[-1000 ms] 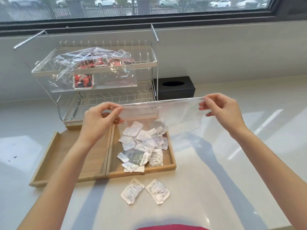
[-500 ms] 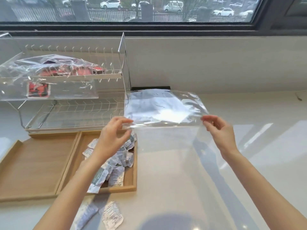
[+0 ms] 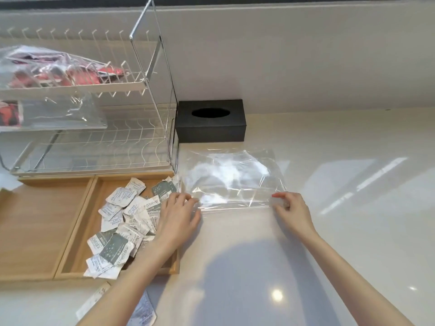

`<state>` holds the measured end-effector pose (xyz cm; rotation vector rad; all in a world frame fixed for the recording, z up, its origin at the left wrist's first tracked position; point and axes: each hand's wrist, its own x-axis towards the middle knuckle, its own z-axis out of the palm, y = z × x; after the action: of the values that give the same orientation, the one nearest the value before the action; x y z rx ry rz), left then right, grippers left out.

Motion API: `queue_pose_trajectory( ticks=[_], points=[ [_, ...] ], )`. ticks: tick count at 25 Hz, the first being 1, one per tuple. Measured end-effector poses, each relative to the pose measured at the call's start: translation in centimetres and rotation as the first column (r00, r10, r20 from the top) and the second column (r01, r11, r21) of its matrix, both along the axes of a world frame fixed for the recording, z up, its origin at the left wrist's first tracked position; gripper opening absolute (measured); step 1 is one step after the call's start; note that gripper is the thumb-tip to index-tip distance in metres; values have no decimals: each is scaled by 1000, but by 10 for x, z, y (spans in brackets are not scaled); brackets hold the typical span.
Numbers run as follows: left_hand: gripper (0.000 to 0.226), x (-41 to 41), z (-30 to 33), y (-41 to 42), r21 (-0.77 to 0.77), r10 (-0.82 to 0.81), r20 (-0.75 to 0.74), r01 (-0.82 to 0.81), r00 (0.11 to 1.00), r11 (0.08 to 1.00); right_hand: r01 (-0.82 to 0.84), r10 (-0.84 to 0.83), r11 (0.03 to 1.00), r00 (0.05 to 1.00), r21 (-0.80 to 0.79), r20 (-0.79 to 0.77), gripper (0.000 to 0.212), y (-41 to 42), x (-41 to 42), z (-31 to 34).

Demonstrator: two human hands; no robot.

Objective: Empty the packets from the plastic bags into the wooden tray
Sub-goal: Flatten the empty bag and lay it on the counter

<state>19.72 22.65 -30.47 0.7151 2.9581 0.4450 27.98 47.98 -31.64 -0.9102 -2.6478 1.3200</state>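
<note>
Emptied plastic bag [image 3: 231,178]: flat on the tabletop [image 3: 329,161] beside the wooden tray [image 3: 77,234]. Left hand [image 3: 176,215] and right hand [image 3: 290,211] pinch its near corners. Packets [image 3: 128,216]: heaped in the tray's right compartment; two strays [image 3: 94,300] lie outside. Advice: release bag flat, gather strays.

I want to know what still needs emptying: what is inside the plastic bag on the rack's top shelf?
Through the clear bag on the rack, red packets show. Their number cannot be counted: folds, glare and the wires hide parts, and the frame edge cuts off the bag.
</note>
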Motion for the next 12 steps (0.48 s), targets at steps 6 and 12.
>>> queue_pose_trajectory(
  ticks=[6, 12],
  points=[
    [41, -5, -8, 24, -126, -54, -93, 42, 994, 991, -42, 62, 917, 997, 397, -38, 39, -14, -12, -4],
    [59, -11, -18, 40, -199, -115, 35, 120, 993, 973, -349, 291, 859, 935, 375, 205, 49, -25, -28, -14]
  ],
)
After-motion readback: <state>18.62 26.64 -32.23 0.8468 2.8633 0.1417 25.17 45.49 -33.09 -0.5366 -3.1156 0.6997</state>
